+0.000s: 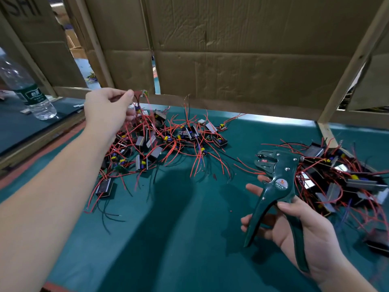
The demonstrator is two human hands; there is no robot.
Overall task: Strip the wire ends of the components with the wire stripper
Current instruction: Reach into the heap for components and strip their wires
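My left hand (109,108) is raised above the left pile and pinches a small component (141,94) between thumb and fingers; its red wires trail down into the heap. That left pile of components (160,142), dark blocks with red and black wires, lies on the green mat (168,228). My right hand (294,226) grips the dark green wire stripper (275,186) by its handles, which are spread apart. The stripper's jaws point up and left, away from any wire. A second pile of components (341,175) lies right behind the stripper.
A clear water bottle (27,89) with a green label stands at the far left. Cardboard sheets (231,60) on wooden frames wall off the back of the bench. Loose wire ends and small insulation bits (214,177) lie between the two piles.
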